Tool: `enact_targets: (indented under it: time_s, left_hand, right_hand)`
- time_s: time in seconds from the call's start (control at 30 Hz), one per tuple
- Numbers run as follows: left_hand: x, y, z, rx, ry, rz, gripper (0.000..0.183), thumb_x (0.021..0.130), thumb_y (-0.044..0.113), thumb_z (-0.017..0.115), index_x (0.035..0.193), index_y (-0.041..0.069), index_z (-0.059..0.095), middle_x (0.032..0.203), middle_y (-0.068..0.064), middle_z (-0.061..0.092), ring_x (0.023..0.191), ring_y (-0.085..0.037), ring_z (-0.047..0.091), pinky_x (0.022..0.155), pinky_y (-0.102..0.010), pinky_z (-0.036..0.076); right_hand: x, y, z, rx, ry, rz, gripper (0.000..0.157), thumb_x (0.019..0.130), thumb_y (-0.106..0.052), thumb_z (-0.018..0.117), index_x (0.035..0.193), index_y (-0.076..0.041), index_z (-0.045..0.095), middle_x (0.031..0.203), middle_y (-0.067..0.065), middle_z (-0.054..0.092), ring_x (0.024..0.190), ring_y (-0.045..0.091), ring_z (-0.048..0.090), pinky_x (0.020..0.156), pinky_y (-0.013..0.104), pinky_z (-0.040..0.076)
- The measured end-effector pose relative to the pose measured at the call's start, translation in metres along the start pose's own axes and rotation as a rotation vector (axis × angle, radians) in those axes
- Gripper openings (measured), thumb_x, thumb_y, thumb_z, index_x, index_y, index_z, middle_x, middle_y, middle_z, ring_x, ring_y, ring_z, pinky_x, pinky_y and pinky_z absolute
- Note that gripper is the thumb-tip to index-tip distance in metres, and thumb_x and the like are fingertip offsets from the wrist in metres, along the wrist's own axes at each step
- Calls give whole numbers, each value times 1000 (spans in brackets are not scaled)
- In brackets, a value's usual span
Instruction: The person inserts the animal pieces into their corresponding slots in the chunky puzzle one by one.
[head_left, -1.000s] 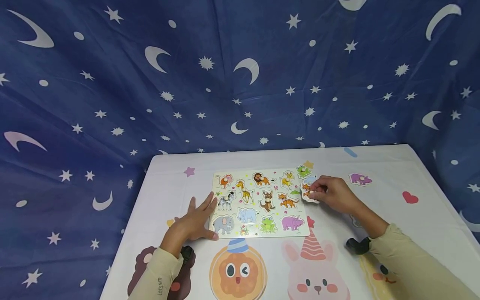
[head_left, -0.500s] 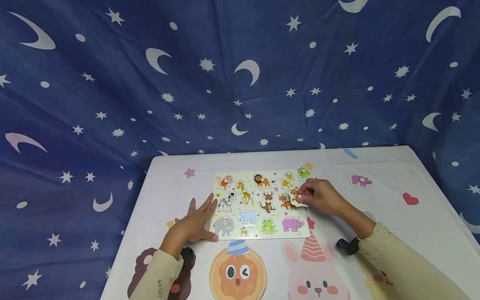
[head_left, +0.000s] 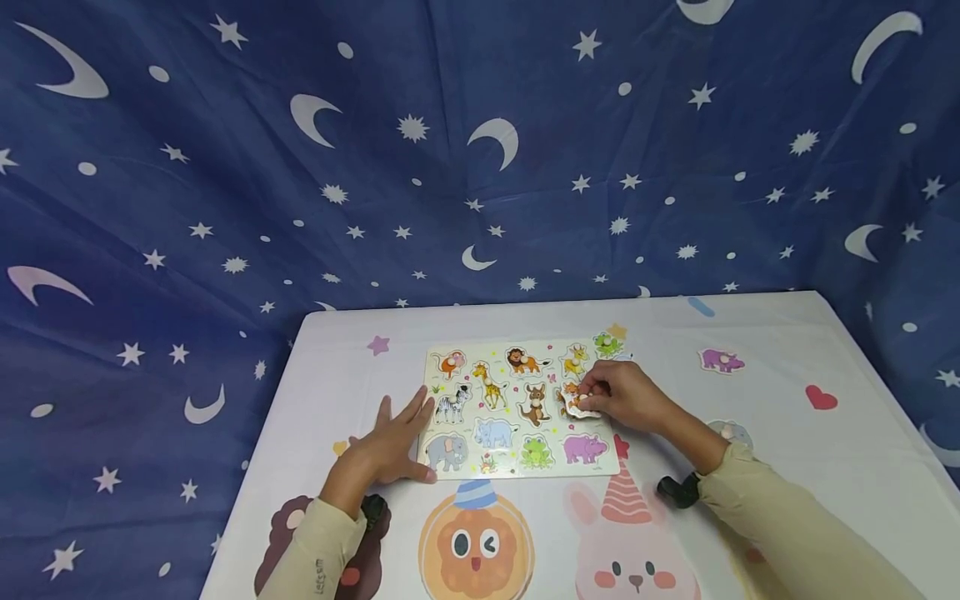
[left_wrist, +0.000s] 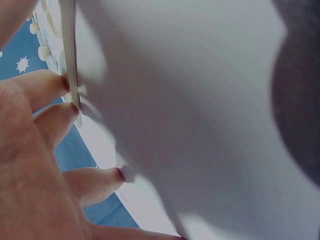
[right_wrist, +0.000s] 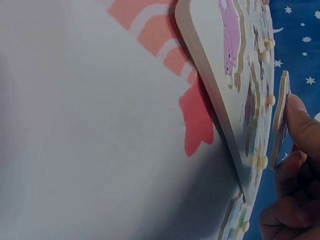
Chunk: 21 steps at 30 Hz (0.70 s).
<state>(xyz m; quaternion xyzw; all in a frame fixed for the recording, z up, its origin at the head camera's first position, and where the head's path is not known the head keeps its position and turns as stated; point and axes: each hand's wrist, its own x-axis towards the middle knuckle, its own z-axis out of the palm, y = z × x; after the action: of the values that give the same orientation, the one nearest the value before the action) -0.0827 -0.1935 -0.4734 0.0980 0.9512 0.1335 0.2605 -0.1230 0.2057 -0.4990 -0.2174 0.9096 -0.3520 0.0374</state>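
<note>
The left hand (head_left: 390, 443) splays against the board (head_left: 491, 352); the right hand (head_left: 626, 396) pinches a likely tiger piece (head_left: 573, 402) above it.

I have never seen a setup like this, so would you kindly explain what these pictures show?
There is no machine here: a person works with two bare hands. The widest picture comes from a camera worn on the head; each close-up comes from a camera worn on one wrist.

On the white table lies a puzzle board with animal pictures. A loose green frog piece sits at its upper right corner, and a purple hippo piece farther right.

The left hand is spread at the board's left edge. The right hand has a pinching grip on an orange animal piece, held over the board's right side.
</note>
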Motion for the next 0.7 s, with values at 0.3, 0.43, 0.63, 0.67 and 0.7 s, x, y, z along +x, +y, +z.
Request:
enact_targets:
  time_s: [0.3,0.43,0.63,0.67,0.7]
  left_hand:
    - [-1,-1,1,-6,0,7,118,68,43,93,164,22,26,174,3,7,155,-54,-2,90,-96,17]
    - [-2,-1,0,-10,5,11,119,68,43,93,164,22,26,174,2,8,155,-54,-1,89,-96,17]
    - [-2,-1,-1,-10,2,10,119,68,44,92,164,22,26,174,3,7,155,-54,-1,89,-96,16]
    - [-2,-1,-1,-9,2,10,119,68,45,92,164,22,26,174,3,7,155,-55,-1,89,-96,16]
    - [-2,-1,-1,-5,0,8,119,68,45,92,164,22,26,174,3,7,155,-54,-1,89,-96,16]
  right_hand:
    - [3,1,9,3,-20,23,17,80,-16,87,85,-17,71,72,-8,53,68,6,47,60,22,40]
    - [5,2,13,3,-20,21,18,80,-18,88,83,-18,70,72,-8,52,69,7,46,61,22,39]
    - [4,4,18,4,-19,40,18,79,-18,88,83,-18,70,71,-8,52,67,6,46,60,22,38]
    - [4,4,18,2,-20,42,18,80,-18,88,83,-18,70,71,-8,52,67,6,46,60,22,38]
    - [4,5,19,1,-18,42,18,79,-18,88,83,-18,70,70,-8,52,67,6,46,59,21,39]
